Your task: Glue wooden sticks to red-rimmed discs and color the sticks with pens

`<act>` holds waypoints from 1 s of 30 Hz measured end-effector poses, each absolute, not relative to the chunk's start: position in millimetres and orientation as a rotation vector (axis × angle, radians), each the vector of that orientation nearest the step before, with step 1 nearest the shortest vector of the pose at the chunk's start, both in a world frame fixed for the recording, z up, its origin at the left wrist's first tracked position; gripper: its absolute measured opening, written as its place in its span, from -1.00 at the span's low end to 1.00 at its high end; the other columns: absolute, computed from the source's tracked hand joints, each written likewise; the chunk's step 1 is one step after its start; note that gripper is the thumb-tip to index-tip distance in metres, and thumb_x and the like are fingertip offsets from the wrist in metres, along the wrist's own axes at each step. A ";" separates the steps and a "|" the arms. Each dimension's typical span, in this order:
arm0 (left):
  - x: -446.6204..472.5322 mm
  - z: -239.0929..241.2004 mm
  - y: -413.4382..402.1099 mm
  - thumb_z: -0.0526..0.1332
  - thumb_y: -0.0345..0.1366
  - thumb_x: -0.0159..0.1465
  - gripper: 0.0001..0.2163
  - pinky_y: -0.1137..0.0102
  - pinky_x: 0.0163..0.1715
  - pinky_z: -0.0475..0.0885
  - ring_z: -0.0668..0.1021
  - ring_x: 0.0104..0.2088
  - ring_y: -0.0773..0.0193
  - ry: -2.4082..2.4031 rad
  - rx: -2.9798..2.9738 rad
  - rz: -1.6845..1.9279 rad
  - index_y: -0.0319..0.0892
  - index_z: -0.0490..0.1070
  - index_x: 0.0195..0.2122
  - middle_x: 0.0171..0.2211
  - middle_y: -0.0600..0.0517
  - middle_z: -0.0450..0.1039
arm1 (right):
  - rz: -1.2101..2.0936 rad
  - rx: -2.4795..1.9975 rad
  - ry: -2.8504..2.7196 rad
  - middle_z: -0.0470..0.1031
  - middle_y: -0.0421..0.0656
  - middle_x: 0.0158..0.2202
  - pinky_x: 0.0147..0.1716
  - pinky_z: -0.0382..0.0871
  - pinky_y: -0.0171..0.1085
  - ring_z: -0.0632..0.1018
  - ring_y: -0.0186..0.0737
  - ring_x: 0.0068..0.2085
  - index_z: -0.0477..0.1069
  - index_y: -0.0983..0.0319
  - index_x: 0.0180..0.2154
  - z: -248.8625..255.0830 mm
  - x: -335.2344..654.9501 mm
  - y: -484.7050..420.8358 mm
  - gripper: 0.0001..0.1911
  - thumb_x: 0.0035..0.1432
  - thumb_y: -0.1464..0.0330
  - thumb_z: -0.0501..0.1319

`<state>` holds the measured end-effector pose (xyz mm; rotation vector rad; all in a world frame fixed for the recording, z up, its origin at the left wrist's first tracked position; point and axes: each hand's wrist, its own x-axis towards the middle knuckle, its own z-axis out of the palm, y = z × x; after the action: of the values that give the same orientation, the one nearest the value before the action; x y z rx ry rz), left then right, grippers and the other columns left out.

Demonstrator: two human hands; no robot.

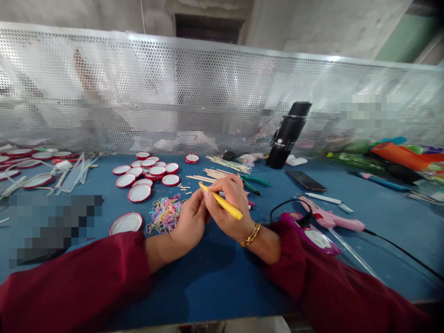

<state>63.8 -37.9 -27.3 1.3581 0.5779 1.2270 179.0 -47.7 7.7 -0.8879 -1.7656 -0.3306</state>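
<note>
My right hand (pixel 229 206) is closed around a yellow pen-like tool (pixel 222 202), which slants from upper left to lower right. My left hand (pixel 190 218) is closed too, its fingertips meeting the right hand near the tool's tip; what they pinch is hidden. Both hands hover over the blue table (pixel 215 277), just right of a heap of small coloured rubber bands (pixel 164 213). Both arms wear maroon sleeves, and a gold bracelet (pixel 251 235) sits on the right wrist.
Several red-rimmed white lids (pixel 147 175) lie left of centre. Wooden sticks (pixel 208 175), green-handled pliers (pixel 255 182), a black flask (pixel 287 134), a phone (pixel 305 180) and a pink glue gun (pixel 329 218) with its cable lie right. A perforated metal screen (pixel 222 92) backs the table.
</note>
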 end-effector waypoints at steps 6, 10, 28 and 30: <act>62.6 -23.8 -39.7 0.14 -0.05 0.28 -0.74 0.51 -0.61 0.13 0.19 -0.60 0.46 0.617 1.381 1.218 -0.17 0.27 -0.29 -0.56 0.16 0.13 | -0.330 -0.909 -1.753 0.44 -0.26 -0.42 -0.12 0.29 -0.10 0.44 -0.24 -0.32 0.28 0.15 -0.34 7.5 179.7 -47.2 -0.90 0.13 0.43 0.20; 62.3 -23.6 -38.6 0.14 -0.06 0.27 -0.74 0.51 -0.62 0.13 0.19 -0.60 0.46 0.636 1.369 1.215 -0.17 0.24 -0.32 -0.57 0.17 0.12 | -0.331 -0.931 -1.751 0.44 -0.26 -0.42 -0.14 0.28 -0.12 0.44 -0.24 -0.32 0.27 0.16 -0.35 8.4 180.0 -47.4 -0.91 0.14 0.42 0.19; 62.1 -25.7 -38.1 0.14 -0.06 0.27 -0.74 0.49 -0.58 0.16 0.21 -0.58 0.44 0.651 1.363 1.211 -0.16 0.25 -0.34 -0.55 0.16 0.14 | -0.331 -0.927 -1.756 0.43 -0.25 -0.43 -0.15 0.27 -0.10 0.44 -0.22 -0.32 0.27 0.15 -0.35 8.7 180.5 -47.6 -0.92 0.14 0.42 0.18; 61.8 -26.5 -37.4 0.14 -0.06 0.28 -0.74 0.49 -0.58 0.15 0.21 -0.58 0.44 0.653 1.373 1.204 -0.17 0.24 -0.35 -0.54 0.15 0.16 | -0.331 -0.924 -1.752 0.43 -0.25 -0.42 -0.14 0.28 -0.10 0.44 -0.22 -0.32 0.27 0.15 -0.33 8.8 180.7 -47.5 -0.92 0.14 0.42 0.18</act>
<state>61.8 -37.4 -26.5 1.3734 0.6531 1.2042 180.7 -47.5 8.8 -0.9242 -1.7521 -0.3311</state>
